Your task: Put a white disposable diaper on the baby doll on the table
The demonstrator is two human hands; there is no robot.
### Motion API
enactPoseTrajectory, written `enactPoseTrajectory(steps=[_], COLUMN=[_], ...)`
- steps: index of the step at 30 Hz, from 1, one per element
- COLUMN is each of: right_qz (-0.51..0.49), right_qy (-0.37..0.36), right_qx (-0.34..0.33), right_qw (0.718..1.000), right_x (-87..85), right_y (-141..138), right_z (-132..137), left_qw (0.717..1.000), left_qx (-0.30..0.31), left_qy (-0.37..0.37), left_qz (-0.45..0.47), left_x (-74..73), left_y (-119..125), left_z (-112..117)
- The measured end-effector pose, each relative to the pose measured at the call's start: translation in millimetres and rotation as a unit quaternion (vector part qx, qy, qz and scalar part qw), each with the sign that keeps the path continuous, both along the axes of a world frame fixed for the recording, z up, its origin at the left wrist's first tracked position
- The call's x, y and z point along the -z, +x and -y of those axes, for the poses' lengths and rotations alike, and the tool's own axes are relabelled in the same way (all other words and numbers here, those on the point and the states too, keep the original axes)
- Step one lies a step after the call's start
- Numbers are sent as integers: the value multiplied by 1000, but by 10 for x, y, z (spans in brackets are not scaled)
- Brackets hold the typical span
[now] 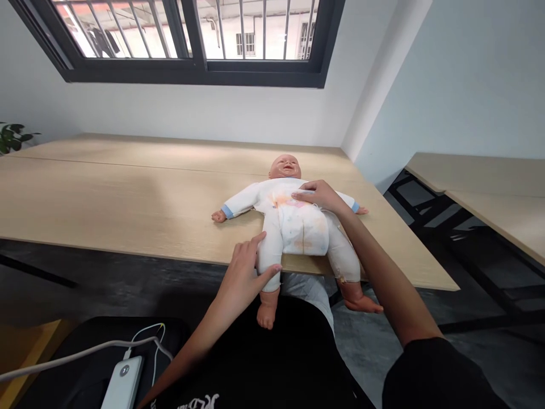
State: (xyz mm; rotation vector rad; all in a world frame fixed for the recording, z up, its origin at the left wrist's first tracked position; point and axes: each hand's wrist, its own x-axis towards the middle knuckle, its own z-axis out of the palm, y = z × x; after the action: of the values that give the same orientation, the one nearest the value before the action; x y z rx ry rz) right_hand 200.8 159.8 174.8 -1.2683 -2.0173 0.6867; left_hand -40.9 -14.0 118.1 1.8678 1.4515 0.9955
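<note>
A baby doll (286, 170) lies on its back on the light wood table, head toward the window, lower legs hanging past the front edge. It wears a white suit with blue cuffs and a white diaper (304, 233) with faint coloured prints around its hips. My left hand (249, 264) is closed round the doll's leg on the left of the view, thumb across the shin and fingers along the outer side. Across the doll's belly, just above the diaper's top, rests my right hand (319, 194), its fingers stretched out and lying flat.
The table (128, 204) reaches back to a wall under a barred window (196, 65). Another table (489, 176) stands at the right. A white power bank (123, 383) with cables lies on a black seat (85, 346) at the lower left. A plant (15, 136) shows at the far left.
</note>
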Motion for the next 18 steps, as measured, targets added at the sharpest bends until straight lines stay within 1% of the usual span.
enactPoseTrajectory(steps=[2, 3, 4, 5, 6, 8, 9, 11, 12, 14, 15, 16, 18], right_qz=[-63, -89, -110, -129, -145, -170, -177, -183, -184, -186, -184, -180, -164], right_qy=[-32, -46, -56, -61, -61, -45, -30, 3, 19, 40, 48, 57, 76], right_qx=[-8, -5, 0, 4, 7, 18, 31, 68, 87, 122, 136, 150, 169], right_qw=[997, 995, 992, 990, 988, 984, 983, 981, 979, 974, 972, 971, 969], right_x=[77, 108, 135, 158, 180, 219, 238, 275, 294, 328, 343, 356, 383], right_y=[22, 29, 34, 36, 34, 24, 17, 3, 2, 23, 52, 95, 222], right_z=[-54, -85, -115, -143, -164, -188, -191, -188, -188, -200, -212, -224, -234], left_qw=[995, 991, 986, 981, 974, 944, 926, 890, 879, 869, 868, 861, 855], left_qx=[-47, -53, -38, 0, 59, 205, 264, 351, 373, 393, 398, 416, 438], left_qy=[79, 118, 153, 185, 209, 234, 235, 230, 221, 199, 184, 168, 138], left_qz=[-36, -44, -50, -55, -67, -107, -133, -178, -196, -227, -236, -240, -242], left_x=[-102, -173, -253, -338, -422, -572, -631, -708, -728, -742, -740, -735, -721], left_y=[74, 130, 197, 276, 363, 552, 644, 802, 861, 931, 942, 942, 918], left_z=[-14, -30, -53, -85, -129, -263, -354, -579, -707, -972, -1099, -1217, -1413])
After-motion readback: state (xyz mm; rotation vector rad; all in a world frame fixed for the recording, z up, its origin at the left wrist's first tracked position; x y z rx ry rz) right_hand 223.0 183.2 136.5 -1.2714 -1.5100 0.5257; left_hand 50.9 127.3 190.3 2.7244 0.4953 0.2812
